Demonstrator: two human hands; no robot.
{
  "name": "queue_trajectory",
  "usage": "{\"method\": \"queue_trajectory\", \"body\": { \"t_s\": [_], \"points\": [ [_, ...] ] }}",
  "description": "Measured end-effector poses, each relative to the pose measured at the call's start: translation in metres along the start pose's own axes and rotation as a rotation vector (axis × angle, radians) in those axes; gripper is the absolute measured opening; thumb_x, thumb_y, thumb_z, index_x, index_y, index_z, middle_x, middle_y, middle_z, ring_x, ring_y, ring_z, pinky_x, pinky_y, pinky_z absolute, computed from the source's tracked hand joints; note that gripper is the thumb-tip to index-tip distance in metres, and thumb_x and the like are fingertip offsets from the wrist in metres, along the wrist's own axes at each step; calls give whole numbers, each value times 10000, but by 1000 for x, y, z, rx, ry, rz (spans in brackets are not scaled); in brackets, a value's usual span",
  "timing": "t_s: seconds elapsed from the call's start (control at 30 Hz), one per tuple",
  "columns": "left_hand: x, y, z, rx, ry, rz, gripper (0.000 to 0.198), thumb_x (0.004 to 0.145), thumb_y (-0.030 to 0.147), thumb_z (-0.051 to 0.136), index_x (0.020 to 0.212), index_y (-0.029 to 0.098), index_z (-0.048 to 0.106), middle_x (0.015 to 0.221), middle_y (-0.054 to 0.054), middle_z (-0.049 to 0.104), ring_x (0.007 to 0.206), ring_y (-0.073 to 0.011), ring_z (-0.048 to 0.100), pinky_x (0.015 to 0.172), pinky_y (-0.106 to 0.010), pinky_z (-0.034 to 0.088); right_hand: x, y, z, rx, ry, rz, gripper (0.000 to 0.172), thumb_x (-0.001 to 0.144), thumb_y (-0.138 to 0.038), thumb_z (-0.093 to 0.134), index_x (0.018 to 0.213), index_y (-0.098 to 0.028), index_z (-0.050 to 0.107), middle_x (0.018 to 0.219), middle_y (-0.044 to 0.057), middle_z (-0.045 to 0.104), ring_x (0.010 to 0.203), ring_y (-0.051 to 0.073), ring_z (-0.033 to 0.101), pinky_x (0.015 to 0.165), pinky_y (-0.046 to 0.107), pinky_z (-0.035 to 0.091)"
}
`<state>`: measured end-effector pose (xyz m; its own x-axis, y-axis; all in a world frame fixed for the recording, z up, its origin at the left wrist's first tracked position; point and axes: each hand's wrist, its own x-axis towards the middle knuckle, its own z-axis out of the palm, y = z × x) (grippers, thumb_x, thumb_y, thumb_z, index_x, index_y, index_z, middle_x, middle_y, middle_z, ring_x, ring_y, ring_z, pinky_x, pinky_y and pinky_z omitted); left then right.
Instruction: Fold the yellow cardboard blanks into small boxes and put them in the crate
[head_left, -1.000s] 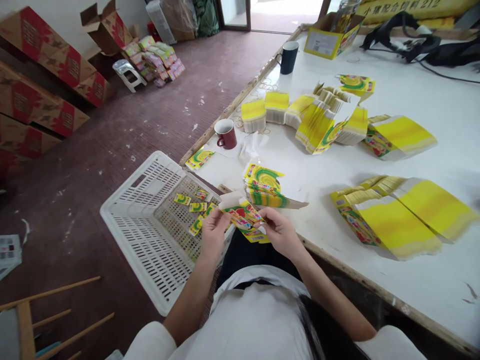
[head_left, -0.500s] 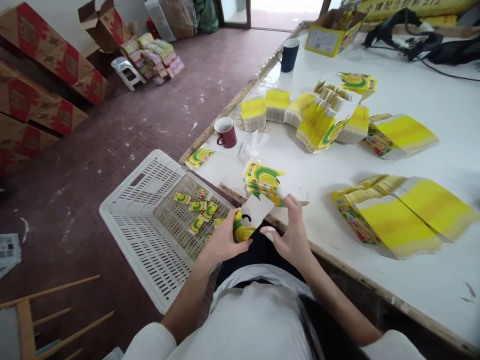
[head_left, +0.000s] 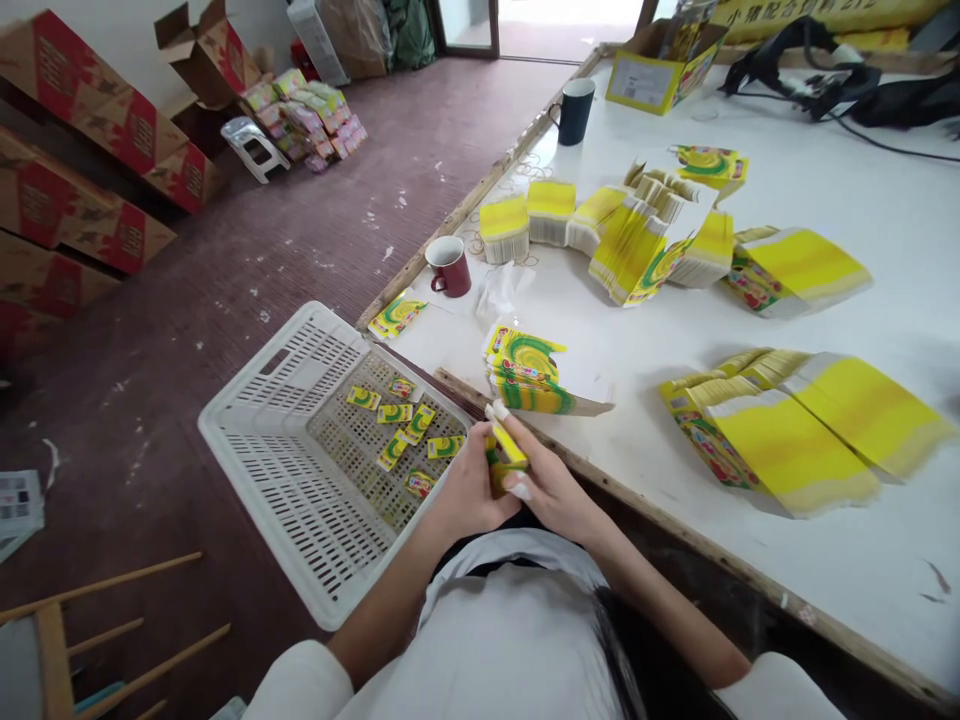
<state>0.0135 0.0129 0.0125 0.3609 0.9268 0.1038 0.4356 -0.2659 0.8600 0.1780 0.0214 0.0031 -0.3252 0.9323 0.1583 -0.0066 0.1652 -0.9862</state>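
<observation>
Between my two hands, just off the table's near edge, is a small yellow-green cardboard box (head_left: 511, 448). My left hand (head_left: 472, 488) is wrapped round its left side. On the other side my right hand (head_left: 551, 490) grips it, with white coverings on some fingertips; part of the box is hidden by the fingers. Right ahead of the hands, a fanned stack of flat printed cartons (head_left: 529, 372) lies on the table. To the left, a white plastic basket (head_left: 262, 440) holds several small yellow boxes (head_left: 418, 424) on its bottom.
The white table (head_left: 675, 560) carries a red mug (head_left: 450, 268), a dark mug (head_left: 576, 112), crumpled clear plastic (head_left: 502, 292) and bundles of yellow cartons (head_left: 806, 425). A wooden stool (head_left: 56, 650) lies at lower left. Large cartons (head_left: 97, 100) stand along the wall.
My right hand has come in from the right and closed on the box beside my left hand. The box's white flap, raised before, no longer stands up.
</observation>
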Motion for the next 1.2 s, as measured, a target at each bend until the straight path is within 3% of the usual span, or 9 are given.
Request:
{"method": "queue_trajectory", "body": {
  "t_s": [0.1, 0.2, 0.33, 0.53, 0.73, 0.87, 0.93, 1.03, 1.2],
  "points": [
    [2, -2, 6, 3, 7, -78, 828, 678, 198, 778, 1386, 201, 349, 1227, -140, 571, 1122, -321, 622, 975, -489, 530, -4, 4, 1, -171, 20, -73, 502, 1005, -196, 453, 1486, -284, 566, 1557, 98, 545, 1454, 241, 511, 1195, 444, 452],
    [2, -3, 8, 99, 98, -138, 711, 705, 223, 765, 1331, 189, 430, 1271, -160, 573, 1185, -340, 613, 1019, -526, 516, -4, 10, -3, -273, 127, -85, 563, 975, -103, 412, 1491, -277, 558, 1531, 116, 564, 1449, 230, 518, 1165, 439, 484],
    [6, 1, -13, 130, 73, -127, 520, 736, 256, 761, 1218, 212, 571, 1138, -111, 697, 1069, -304, 693, 941, -447, 558, -2, 8, -20, -396, -83, -102, 475, 970, -117, 487, 1416, -224, 608, 1579, 195, 470, 1481, 281, 472, 1113, 454, 514],
    [19, 14, -38, 157, -45, -95, 596, 685, 338, 864, 1230, 218, 653, 1122, -97, 774, 988, -293, 750, 906, -409, 588, 7, -10, -41, -371, -295, -132, 236, 930, -135, 604, 1148, -215, 647, 1398, 176, 547, 1307, 280, 584, 1062, 477, 527],
    [13, 8, -36, 183, 130, -120, 595, 739, 335, 815, 1289, 212, 626, 1234, -130, 735, 1124, -327, 705, 1007, -458, 547, 12, -8, -18, -367, 106, -152, 612, 879, -239, 683, 1416, -201, 393, 1359, 186, 529, 1291, 322, 545, 1056, 514, 520],
    [-3, -20, -65, 327, 503, -278, 822, 604, 392, 920, 1324, 189, 579, 1343, -175, 648, 1308, -419, 567, 1160, -593, 388, 32, -3, -36, -594, 418, -60, 350, 921, -309, 675, 1248, -227, 583, 1208, 147, 581, 1125, 320, 582, 986, 503, 527],
    [-10, -33, -78, 380, 584, -359, 937, 574, 452, 926, 1371, 160, 531, 1420, -216, 578, 1385, -458, 483, 1188, -644, 321, 46, 2, -49, -760, 477, 77, 250, 906, -283, 686, 1142, -206, 656, 1149, 163, 585, 1086, 351, 564, 970, 544, 500],
    [-15, -40, -79, 290, 513, -399, 839, 676, 531, 850, 1357, 153, 539, 1377, -211, 601, 1337, -418, 542, 1164, -622, 370, 63, 10, -61, -909, 418, 215, 171, 860, -223, 714, 1021, -173, 688, 1076, 180, 599, 1031, 370, 547, 928, 558, 483],
    [-9, -28, -40, -17, 354, -375, 571, 771, 465, 812, 1247, 203, 635, 1297, -142, 672, 1255, -311, 622, 1151, -536, 420, 67, 9, -59, -886, 405, 143, 145, 822, -153, 660, 943, -202, 598, 1011, 150, 636, 972, 336, 556, 891, 496, 473]
  ]
}}
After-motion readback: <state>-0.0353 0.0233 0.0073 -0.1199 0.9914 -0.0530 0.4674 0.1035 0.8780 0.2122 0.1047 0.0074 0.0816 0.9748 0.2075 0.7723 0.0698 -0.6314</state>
